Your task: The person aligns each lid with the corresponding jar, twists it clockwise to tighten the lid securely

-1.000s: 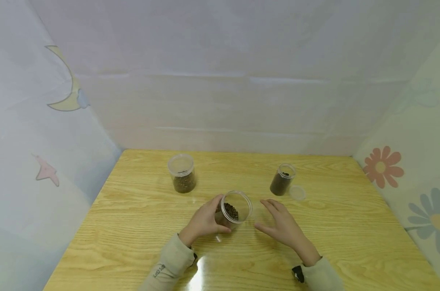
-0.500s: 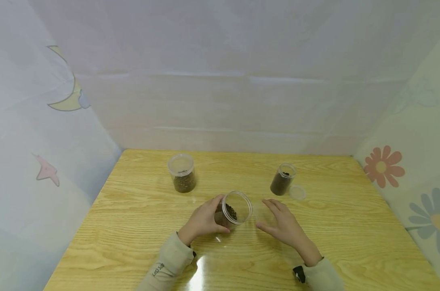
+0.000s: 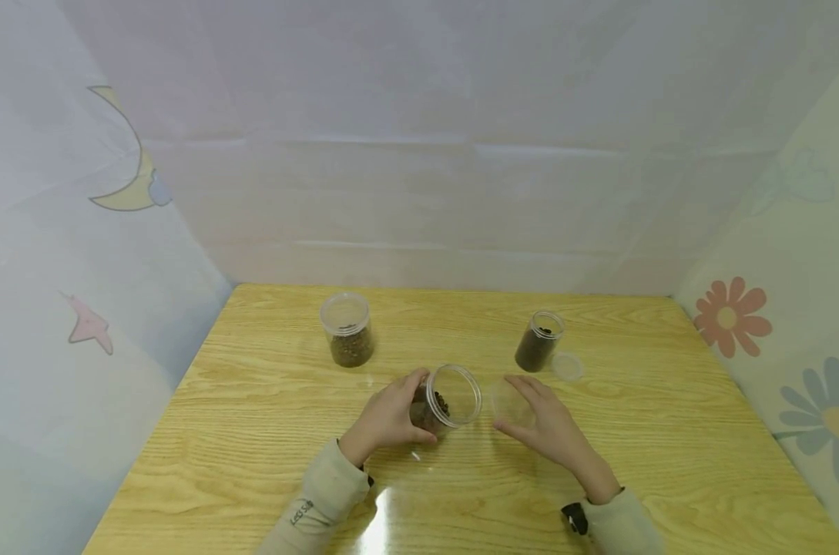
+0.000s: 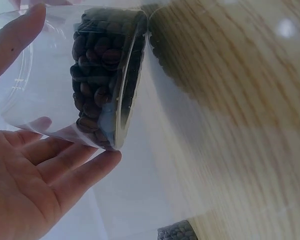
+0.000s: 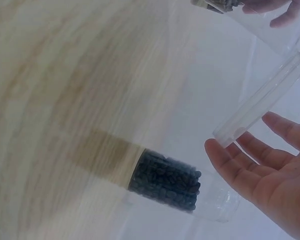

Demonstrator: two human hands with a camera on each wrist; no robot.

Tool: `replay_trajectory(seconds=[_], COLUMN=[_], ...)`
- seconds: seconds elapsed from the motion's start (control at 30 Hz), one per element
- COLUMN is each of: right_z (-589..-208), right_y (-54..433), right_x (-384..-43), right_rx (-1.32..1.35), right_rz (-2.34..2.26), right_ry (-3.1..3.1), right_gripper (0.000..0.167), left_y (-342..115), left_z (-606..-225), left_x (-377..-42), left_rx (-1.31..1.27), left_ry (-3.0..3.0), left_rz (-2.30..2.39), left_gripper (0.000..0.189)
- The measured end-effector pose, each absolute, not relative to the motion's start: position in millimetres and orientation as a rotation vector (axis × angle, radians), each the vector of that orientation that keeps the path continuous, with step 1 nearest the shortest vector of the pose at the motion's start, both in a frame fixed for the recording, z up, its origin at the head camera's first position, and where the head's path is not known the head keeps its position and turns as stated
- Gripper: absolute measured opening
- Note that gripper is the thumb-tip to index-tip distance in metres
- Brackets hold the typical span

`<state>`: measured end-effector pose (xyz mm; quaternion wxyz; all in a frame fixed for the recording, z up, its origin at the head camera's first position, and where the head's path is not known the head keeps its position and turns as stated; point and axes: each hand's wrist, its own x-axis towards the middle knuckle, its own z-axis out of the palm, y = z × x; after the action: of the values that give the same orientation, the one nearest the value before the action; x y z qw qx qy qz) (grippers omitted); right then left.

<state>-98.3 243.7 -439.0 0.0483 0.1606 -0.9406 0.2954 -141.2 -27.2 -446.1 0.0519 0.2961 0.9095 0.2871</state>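
Left hand (image 3: 384, 416): clamped round a clear, wide, round-mouthed plastic jar (image 3: 426, 418) part-filled with dark brown beans (image 4: 95, 75); curved wide to span the wall, thumb along one side, fingers along the other, one fingertip reaching right down to the base edge.

Right hand (image 3: 547, 422): gripping a clear, shallow, round plastic lid (image 5: 262, 99) by the rim; opened about as wide as the lid itself, fingertips at one end of the edge, another digit at the far end.

Gap between hands: narrow, but there; set apart, facing each other, jar in one, lid in the other.

Jar in hand: tipped over, mouth turned toward the right hand; uncovered, with beans showing through the opening; base close to the pale yellow wood-grain bench (image 3: 253, 478), contact hard to tell.

Lid in hand: standing on edge, just beside the jar mouth, not touching it.

Beyond the right hand: a clear, slim, cylindrical plastic jar (image 3: 535, 351), upright on the bench, well filled with near-black beans; just beside it, a small, clear, round lid (image 3: 567, 368), lying flat.

Beyond the left hand: a clear, broad, cylindrical plastic jar (image 3: 346, 333), upright, about half full of brown contents, too small to make out.
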Motion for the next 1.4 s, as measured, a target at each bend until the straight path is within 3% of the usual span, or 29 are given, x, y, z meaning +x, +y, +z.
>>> replay_trajectory(seconds=[0.4, 1.4], right_z=[-429, -406], right_y=[246, 236], right_x=[-101, -100], right_rx=[0.623, 0.652], right_rz=[1.015, 1.119], right_ry=[-2.752, -2.763], right_gripper=[0.07, 0.073], left_y=[-27, -22], left_z=[-441, -435], left_x=[-142, -138], left_rx=[0.936, 0.927], left_ry=[2.796, 2.83], left_rz=[0.795, 0.695], left_gripper=[0.095, 0.092])
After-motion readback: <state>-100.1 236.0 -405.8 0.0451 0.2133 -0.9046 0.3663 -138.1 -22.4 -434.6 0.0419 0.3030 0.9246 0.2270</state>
